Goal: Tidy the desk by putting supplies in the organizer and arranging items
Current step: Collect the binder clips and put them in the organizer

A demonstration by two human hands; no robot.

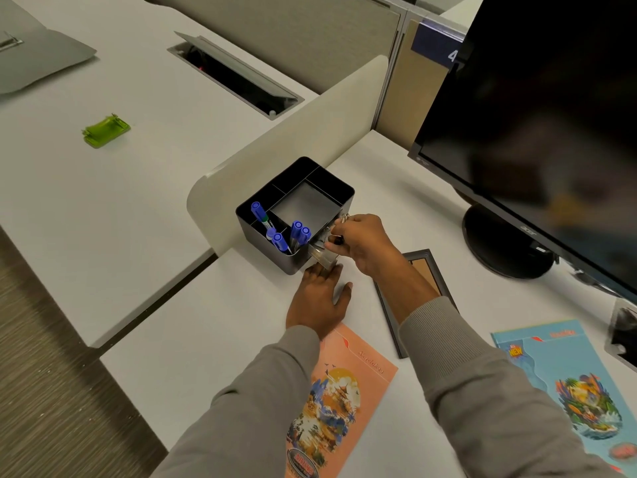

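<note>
Okay, I'm at the organizer (pixel 339 193) now, the black box against the low divider at the back of the desk (pixel 224 322). The blue-capped pens (pixel 298 232) stand in its front compartments; the big square one in the middle looks empty.

My right hand (pixel 362 243) is over the little drawer (pixel 322 257), which sticks out of the organizer's near side. Thumb and fingertips are pinched on what looks like a binder clip (pixel 344 219), wire loops poking up above my knuckles. Something dark sits lower in the same grip. It may be a second clip, but I can't tell.

My left hand (pixel 319 298) lies flat on the desk just in front of the drawer, fingers straight, thumb spread to the side. The fingertips run up to the drawer and are hidden by it, so I can't say whether they steady it or only touch it.

So this is the small-supplies step: the clip goes in the drawer. Next I need to lower it over the open drawer, let go cleanly, then push the drawer shut with my left fingers without shoving the whole organizer back.

Waiting after that: the orange notebook (pixel 348 391) under my left sleeve, the blue notebook (pixel 568 374) to the right, and the picture frame (pixel 424 267) lying flat under my right forearm.
</note>
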